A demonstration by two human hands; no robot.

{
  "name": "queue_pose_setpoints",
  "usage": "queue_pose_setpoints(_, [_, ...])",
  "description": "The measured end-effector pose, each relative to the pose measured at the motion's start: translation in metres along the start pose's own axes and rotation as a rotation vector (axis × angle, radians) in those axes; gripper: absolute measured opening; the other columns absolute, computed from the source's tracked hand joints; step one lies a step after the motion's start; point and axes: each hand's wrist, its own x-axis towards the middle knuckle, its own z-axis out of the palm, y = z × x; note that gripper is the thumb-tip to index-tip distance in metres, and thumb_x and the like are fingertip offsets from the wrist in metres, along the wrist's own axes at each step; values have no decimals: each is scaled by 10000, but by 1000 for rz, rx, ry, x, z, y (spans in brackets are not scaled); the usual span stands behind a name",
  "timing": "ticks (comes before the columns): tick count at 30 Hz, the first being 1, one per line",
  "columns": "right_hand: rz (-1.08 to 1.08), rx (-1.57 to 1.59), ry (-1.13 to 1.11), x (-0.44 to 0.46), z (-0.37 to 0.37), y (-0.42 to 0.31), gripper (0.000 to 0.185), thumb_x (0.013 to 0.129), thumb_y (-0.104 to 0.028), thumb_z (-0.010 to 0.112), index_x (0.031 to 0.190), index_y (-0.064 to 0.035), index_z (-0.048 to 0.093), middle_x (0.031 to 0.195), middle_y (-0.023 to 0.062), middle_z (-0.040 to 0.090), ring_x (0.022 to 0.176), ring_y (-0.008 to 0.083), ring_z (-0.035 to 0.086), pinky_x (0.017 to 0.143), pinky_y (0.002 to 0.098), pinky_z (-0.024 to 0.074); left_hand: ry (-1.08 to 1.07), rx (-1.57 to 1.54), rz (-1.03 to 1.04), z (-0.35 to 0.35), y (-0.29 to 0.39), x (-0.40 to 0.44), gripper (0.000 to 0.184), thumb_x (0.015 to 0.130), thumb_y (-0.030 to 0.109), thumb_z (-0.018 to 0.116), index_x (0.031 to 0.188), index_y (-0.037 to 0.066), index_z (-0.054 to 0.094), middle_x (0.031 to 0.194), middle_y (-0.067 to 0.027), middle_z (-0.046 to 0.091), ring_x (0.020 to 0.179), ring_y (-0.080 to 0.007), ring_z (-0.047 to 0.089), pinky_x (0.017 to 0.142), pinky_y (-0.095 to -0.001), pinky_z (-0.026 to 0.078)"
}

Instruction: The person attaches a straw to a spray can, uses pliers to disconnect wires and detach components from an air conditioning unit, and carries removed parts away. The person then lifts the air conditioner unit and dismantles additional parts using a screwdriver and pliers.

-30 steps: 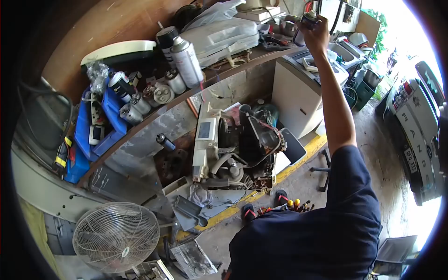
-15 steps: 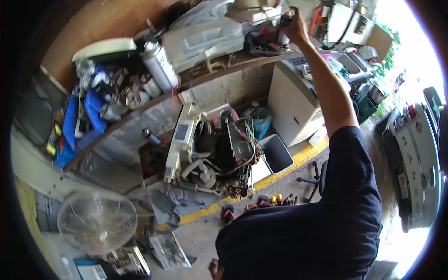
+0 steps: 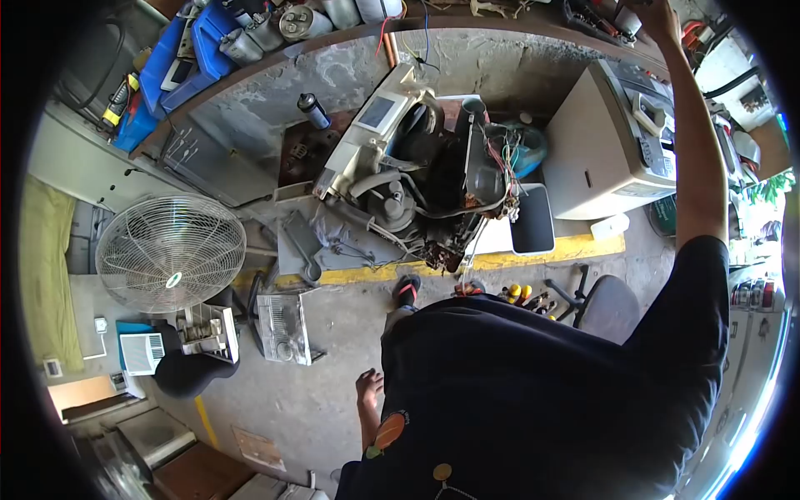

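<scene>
My right hand (image 3: pixel 657 18) is raised to the shelf at the top edge, its fingers partly cut off. They look closed around something dark that I cannot make out, beside a pale cylinder (image 3: pixel 627 20). Low beside my body, my left hand (image 3: pixel 368 387) hangs with loosely curled, parted fingers and nothing in it. In front of me lies an opened-up appliance (image 3: pixel 392 200) with a white control panel (image 3: pixel 377 112), hoses and rusty parts. Loose coloured wires (image 3: pixel 502 154) hang over its right side. A dark spray can (image 3: pixel 313 110) stands behind it.
A pedestal fan (image 3: pixel 171 254) and a wire-grille panel (image 3: pixel 283 327) are at left. A grey bin (image 3: pixel 533 221) and a white cabinet (image 3: pixel 583 142) stand right of the appliance. Yellow-handled tools (image 3: pixel 518 293) and a stool (image 3: pixel 608 307) are near my feet. Blue trays (image 3: pixel 208 37) sit on the shelf.
My view has tilted down and turned, so the shelf and my right hand slid towards the top edge. My left hand shows more fully. The right hand stays beside the pale cylinder.
</scene>
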Motion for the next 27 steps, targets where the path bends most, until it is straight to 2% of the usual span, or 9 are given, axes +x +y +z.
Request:
queue_pose_setpoints(9, [0,55,56,-35,-30,11,431,979,-265,697,1344,-118,520,953,67,657,816,204,630,724,347,546,0,62,-30,15,68,-1,285,1023,295,673,1234,103,670,1050,-70,718,892,-172,697,791,-325,535])
queue_pose_setpoints(11, [-96,2,282,-81,-62,10,652,884,-497,794,1360,-98,596,1102,179,746,919,355,733,764,478,583,21,62,38,18,105,-4,290,1014,294,684,1230,101,663,1039,-67,717,884,-168,695,774,-319,532])
queue_pose_setpoints(12, [-223,171,401,-125,-72,17,572,800,-406,878,1245,-135,641,1033,109,745,870,381,718,764,476,577,25,66,73,24,124,-6,293,1010,293,690,1229,100,659,1034,-65,717,880,-167,694,766,-317,531])
queue_pose_setpoints(14, [-256,320,434,-232,-86,3,196,958,-287,757,1096,-158,705,991,11,749,798,225,709,706,381,561,14,118,98,33,149,-9,297,1006,292,696,1227,98,655,1029,-64,716,875,-165,693,758,-314,530])
queue_pose_setpoints(16, [158,822,-135,-356,-46,66,195,928,-82,707,1122,-67,708,1069,91,739,810,213,691,749,406,583,-55,68,171,39,169,-9,390,1004,318,693,1305,85,607,1082,-92,710,940,-198,705,802,-339,541])
queue_pose_setpoints(17, [-171,117,-246,-431,-30,84,231,994,-158,640,1165,-10,689,1048,131,713,853,235,685,808,433,588,-84,131,151,42,171,-5,390,1004,318,693,1305,85,607,1082,-92,710,940,-198,705,802,-339,541])
queue_pose_setpoints(18, [-124,67,-262,-484,-34,88,231,994,-158,640,1165,-10,689,1048,131,713,853,235,685,808,433,588,-113,176,124,44,168,4,396,1009,324,685,1316,87,600,1098,-96,708,960,-203,704,813,-338,539])
queue_pose_setpoints(20, [726,12,-1848,-566,-57,73,798,1043,-690,395,1291,30,636,1107,217,729,859,317,709,704,404,602,-160,261,71,39,157,31,410,1019,335,668,1338,91,587,1129,-106,704,1000,-213,702,836,-337,535])
queue_pose_setpoints(27, [1295,429,-1724,-705,-110,93,528,1038,-470,468,911,18,625,781,127,642,500,248,578,436,382,495,-301,498,-57,69,140,53,336,1011,341,649,1249,105,633,1109,-79,704,948,-183,680,764,-314,507])
